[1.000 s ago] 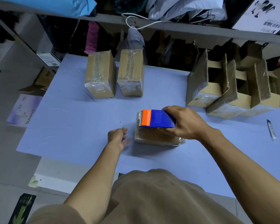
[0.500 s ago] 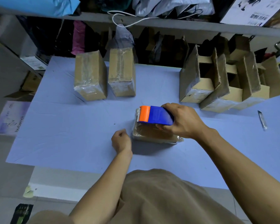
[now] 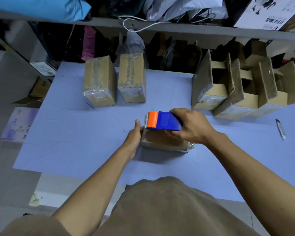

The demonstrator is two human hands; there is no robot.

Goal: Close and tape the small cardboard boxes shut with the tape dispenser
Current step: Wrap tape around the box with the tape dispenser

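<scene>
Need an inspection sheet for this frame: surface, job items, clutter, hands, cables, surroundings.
Surface: blue sheet covers the table.
Job items: centre box lies flat under the dispenser; two taped boxes stand at the back left; open boxes with flaps up at the back right.
Clutter: small cutter lies on the sheet at the far right.
Hands: left hand rests against the centre box's left side, fingers straight; right hand grips the dispenser.
Cables: white cord loops off the shelf edge.
Surroundings: shelf holds bags; booklet and cartons lie on the floor at the left.
</scene>
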